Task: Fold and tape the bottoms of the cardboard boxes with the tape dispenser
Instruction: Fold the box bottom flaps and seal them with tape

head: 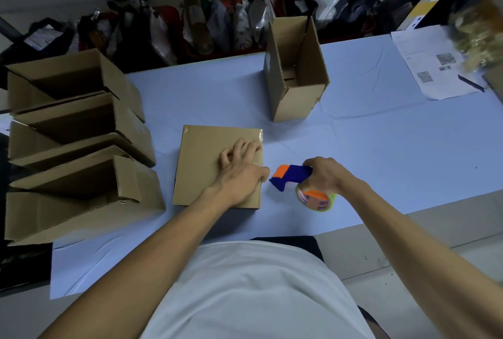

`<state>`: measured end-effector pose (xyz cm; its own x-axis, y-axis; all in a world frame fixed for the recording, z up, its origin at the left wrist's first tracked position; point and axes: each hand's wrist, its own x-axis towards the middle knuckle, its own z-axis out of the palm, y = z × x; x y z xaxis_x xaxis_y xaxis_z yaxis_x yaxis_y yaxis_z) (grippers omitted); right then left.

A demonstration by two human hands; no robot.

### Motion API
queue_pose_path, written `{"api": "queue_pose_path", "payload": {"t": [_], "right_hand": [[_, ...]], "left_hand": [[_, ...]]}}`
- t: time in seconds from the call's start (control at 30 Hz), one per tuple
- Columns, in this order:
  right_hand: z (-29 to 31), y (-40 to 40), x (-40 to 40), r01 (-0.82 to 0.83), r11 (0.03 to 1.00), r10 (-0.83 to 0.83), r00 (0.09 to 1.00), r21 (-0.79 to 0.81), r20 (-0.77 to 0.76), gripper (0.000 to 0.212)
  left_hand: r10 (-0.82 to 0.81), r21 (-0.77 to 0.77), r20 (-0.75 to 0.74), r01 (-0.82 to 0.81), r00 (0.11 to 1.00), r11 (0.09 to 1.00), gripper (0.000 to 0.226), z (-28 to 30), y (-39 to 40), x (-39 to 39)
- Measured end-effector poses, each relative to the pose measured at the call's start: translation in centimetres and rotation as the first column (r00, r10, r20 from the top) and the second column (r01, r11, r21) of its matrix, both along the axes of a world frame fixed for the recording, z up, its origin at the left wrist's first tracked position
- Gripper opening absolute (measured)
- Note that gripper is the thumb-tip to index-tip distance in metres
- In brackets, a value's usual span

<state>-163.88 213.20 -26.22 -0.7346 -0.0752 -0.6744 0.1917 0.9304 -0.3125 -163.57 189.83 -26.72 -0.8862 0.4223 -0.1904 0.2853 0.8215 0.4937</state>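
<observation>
From my feed, nothing reads as actual words. At two o'clock, the printed sheet (432, 62) on the table carries QR codes (445, 59) and faint lines of print, all too blurred for me to make out. At ten o'clock, a white label (43, 37) on a dark bag has print I can't resolve. The tape roll (315, 200) core shows small markings, unreadable too.

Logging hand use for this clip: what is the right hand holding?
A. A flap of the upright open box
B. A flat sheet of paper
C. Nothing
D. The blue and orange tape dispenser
D: the right hand grips the tape dispenser just right of the box that the left hand presses down.
</observation>
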Motion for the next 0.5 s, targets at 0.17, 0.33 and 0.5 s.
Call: {"api": "queue_pose_path", "payload": {"t": [0.17, 0.33, 0.5], "right_hand": [[2.0, 2.0, 1.5, 0.171, 0.972, -0.205, 0.953, -0.163, -0.222, 0.032], [3.1, 1.7, 4.1, 0.213, 0.811, -0.363, 0.914, -0.545, -0.182, 0.043], [3.1, 0.3, 4.8, 0.038, 0.854, -0.236, 0.917, -0.519, -0.321, 0.047]], "left_hand": [[0.003, 0.032, -0.044, -0.001, 0.999, 0.999, 0.032, 0.1, -0.4, 0.2], [0.397, 0.421, 0.315, -0.502, 0.862, 0.755, 0.024, 1.9, -0.8, 0.4], [0.273, 0.393, 0.707, -0.684, 0.652, 0.615, 0.018, 3.0, -0.2, 0.5]]}}
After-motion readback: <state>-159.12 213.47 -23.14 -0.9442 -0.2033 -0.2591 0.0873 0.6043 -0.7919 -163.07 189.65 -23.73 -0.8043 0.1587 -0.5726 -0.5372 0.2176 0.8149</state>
